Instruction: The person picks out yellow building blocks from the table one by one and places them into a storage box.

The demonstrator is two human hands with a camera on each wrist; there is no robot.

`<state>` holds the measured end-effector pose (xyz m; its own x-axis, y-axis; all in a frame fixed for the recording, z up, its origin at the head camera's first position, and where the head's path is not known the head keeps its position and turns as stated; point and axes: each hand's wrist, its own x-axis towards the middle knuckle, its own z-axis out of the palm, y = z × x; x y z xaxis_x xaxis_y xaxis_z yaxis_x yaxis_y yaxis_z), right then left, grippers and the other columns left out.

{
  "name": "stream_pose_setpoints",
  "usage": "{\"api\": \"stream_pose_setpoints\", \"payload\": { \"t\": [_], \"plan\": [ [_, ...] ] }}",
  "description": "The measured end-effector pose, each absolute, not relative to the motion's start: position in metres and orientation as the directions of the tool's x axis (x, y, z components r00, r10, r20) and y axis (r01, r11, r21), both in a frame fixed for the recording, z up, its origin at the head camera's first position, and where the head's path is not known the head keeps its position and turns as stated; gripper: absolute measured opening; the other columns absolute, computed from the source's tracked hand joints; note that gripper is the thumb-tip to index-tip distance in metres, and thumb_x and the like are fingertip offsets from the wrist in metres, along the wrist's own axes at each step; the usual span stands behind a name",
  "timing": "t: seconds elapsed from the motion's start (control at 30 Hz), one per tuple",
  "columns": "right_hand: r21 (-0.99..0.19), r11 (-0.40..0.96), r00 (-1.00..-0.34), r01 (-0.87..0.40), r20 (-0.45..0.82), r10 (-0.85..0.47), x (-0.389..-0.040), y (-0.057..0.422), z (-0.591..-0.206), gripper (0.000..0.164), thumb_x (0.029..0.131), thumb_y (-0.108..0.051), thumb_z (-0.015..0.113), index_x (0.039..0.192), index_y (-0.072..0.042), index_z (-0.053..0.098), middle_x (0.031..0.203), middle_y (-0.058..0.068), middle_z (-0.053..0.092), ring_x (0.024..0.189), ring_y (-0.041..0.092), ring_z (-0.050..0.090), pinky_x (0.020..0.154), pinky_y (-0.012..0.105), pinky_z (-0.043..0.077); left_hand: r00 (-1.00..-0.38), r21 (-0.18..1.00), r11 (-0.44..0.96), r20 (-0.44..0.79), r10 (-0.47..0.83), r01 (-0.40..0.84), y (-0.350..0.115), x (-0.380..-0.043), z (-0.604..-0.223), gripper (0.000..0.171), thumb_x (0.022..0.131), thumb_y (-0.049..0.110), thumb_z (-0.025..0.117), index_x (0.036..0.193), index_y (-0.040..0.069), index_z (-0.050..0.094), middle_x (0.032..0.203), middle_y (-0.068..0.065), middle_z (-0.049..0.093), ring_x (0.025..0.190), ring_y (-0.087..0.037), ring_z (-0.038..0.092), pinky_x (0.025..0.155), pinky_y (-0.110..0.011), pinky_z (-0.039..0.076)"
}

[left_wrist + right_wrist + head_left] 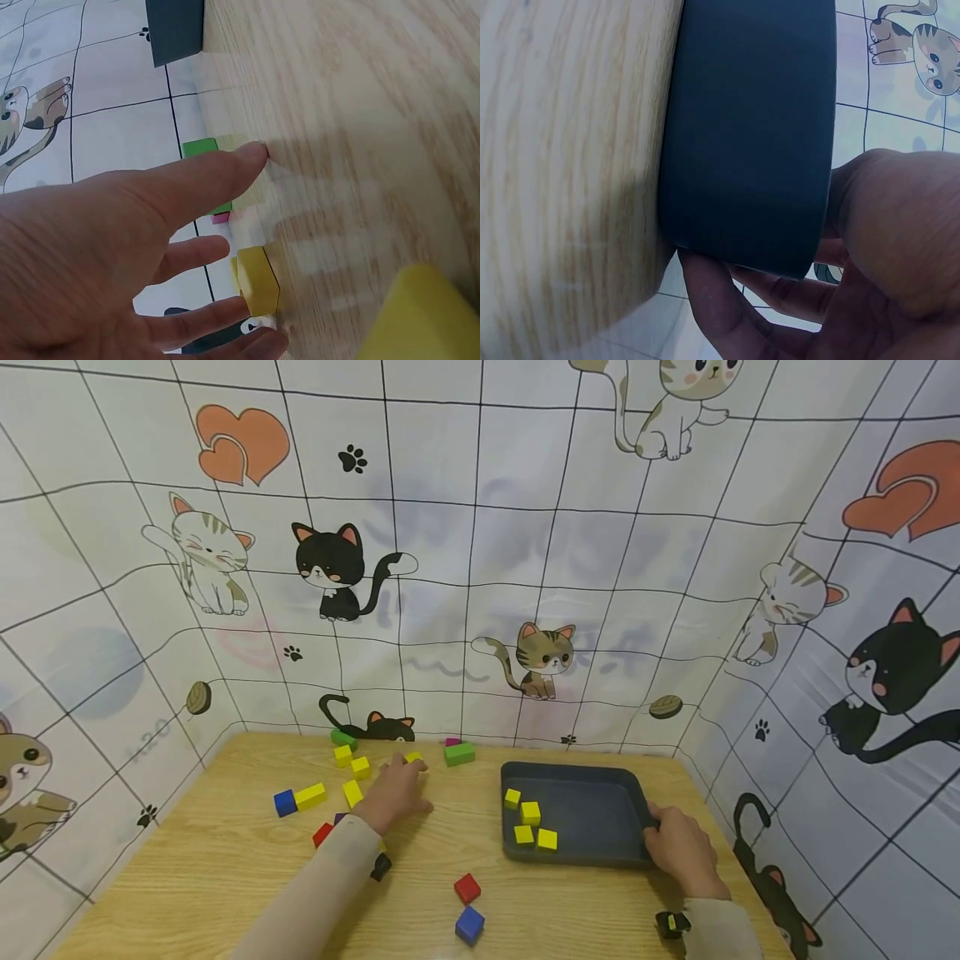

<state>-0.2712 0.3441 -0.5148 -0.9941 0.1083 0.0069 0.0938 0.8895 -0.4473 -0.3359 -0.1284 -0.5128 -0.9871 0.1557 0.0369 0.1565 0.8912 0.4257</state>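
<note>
My left hand (393,793) reaches over the table with spread fingers. In the left wrist view its fingertips are beside a yellow block (259,281); whether they touch it I cannot tell. Nothing is held between thumb and fingers. With my right hand (684,850) I grip the right edge of a dark grey tray (600,814), thumb over the rim and fingers under the outer side, as the right wrist view of the tray wall (750,135) shows. Several yellow cubes (530,813) lie in the tray's left part.
Around my left hand lie more yellow blocks (361,767), a blue block (285,803), a red block (322,835) and a black block (381,867). A green block (460,754) sits near the back wall. Towards the front are a red cube (467,888) and a blue cube (469,925).
</note>
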Motion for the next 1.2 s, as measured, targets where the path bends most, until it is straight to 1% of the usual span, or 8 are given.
{"api": "stream_pose_setpoints", "payload": {
  "t": [0.07,0.23,0.3,0.4,0.47,0.5,0.63,1.2],
  "plan": [
    [-0.446,0.890,-0.994,0.091,0.012,0.108,-0.271,0.344,-0.514,0.054,0.095,-0.011,0.056,0.147,-0.003,0.047,0.103,0.027,0.065,0.048,0.021,0.032,0.041,0.034,0.029,-0.987,0.424,0.892,0.030,0.160,0.157,-0.130,-0.338,-0.515,0.071,0.074,0.032,0.091,0.134,0.010,0.061,0.132,-0.021,0.048,0.111,-0.041,0.051,0.093,-0.056,0.050],
    [-0.453,0.887,-0.994,0.091,0.007,0.105,-0.272,0.344,-0.515,0.054,0.096,-0.011,0.056,0.148,-0.003,0.046,0.091,0.020,0.065,0.048,0.021,0.033,0.041,0.033,0.029,-0.983,0.421,0.889,0.030,0.181,0.177,-0.134,-0.342,-0.520,0.064,0.073,0.032,0.091,0.128,0.008,0.066,0.126,-0.018,0.054,0.109,-0.036,0.053,0.096,-0.052,0.049],
    [-0.454,0.887,-0.994,0.091,0.009,0.107,-0.273,0.344,-0.517,0.054,0.095,-0.011,0.056,0.148,-0.003,0.047,0.096,0.022,0.066,0.048,0.021,0.034,0.040,0.033,0.030,-0.980,0.420,0.887,0.039,0.193,0.191,-0.135,-0.343,-0.521,0.058,0.075,0.029,0.090,0.123,0.007,0.068,0.121,-0.015,0.056,0.106,-0.033,0.054,0.096,-0.050,0.048],
    [-0.449,0.889,-0.994,0.090,0.017,0.110,-0.273,0.344,-0.517,0.053,0.095,-0.012,0.056,0.147,-0.004,0.047,0.106,0.027,0.066,0.049,0.022,0.034,0.041,0.034,0.030,-0.974,0.423,0.878,0.063,0.216,0.222,-0.137,-0.343,-0.520,0.041,0.080,0.019,0.087,0.116,0.007,0.071,0.113,-0.012,0.061,0.101,-0.029,0.055,0.095,-0.045,0.050],
    [-0.447,0.890,-0.994,0.087,0.025,0.109,-0.273,0.344,-0.517,0.053,0.095,-0.011,0.056,0.147,-0.003,0.048,0.114,0.030,0.063,0.049,0.022,0.034,0.041,0.034,0.030,-0.969,0.428,0.870,0.083,0.232,0.245,-0.138,-0.342,-0.519,0.029,0.083,0.006,0.082,0.110,0.007,0.073,0.109,-0.011,0.063,0.099,-0.028,0.056,0.094,-0.043,0.050],
    [-0.447,0.890,-0.994,0.088,0.023,0.110,-0.273,0.344,-0.517,0.053,0.095,-0.011,0.056,0.147,-0.003,0.048,0.107,0.029,0.065,0.049,0.022,0.033,0.040,0.034,0.030,-0.967,0.432,0.866,0.088,0.238,0.252,-0.138,-0.342,-0.517,0.026,0.084,0.001,0.079,0.108,0.007,0.074,0.108,-0.011,0.064,0.100,-0.028,0.057,0.095,-0.043,0.051],
    [-0.445,0.891,-0.993,0.090,0.027,0.114,-0.273,0.343,-0.516,0.053,0.095,-0.011,0.056,0.147,-0.003,0.047,0.107,0.030,0.064,0.049,0.022,0.032,0.041,0.034,0.029,-0.964,0.442,0.857,0.098,0.248,0.266,-0.137,-0.341,-0.515,0.028,0.084,-0.012,0.072,0.104,0.007,0.075,0.108,-0.012,0.066,0.101,-0.028,0.059,0.095,-0.042,0.052],
    [-0.440,0.893,-0.993,0.098,0.012,0.115,-0.273,0.345,-0.516,0.054,0.094,-0.011,0.055,0.147,-0.003,0.048,0.130,0.036,0.054,0.052,0.024,0.037,0.043,0.036,0.029,-0.954,0.455,0.839,0.120,0.275,0.299,-0.123,-0.341,-0.513,0.030,0.085,-0.011,0.072,0.110,0.005,0.073,0.111,-0.012,0.067,0.104,-0.029,0.059,0.098,-0.044,0.049]
  ]
}}
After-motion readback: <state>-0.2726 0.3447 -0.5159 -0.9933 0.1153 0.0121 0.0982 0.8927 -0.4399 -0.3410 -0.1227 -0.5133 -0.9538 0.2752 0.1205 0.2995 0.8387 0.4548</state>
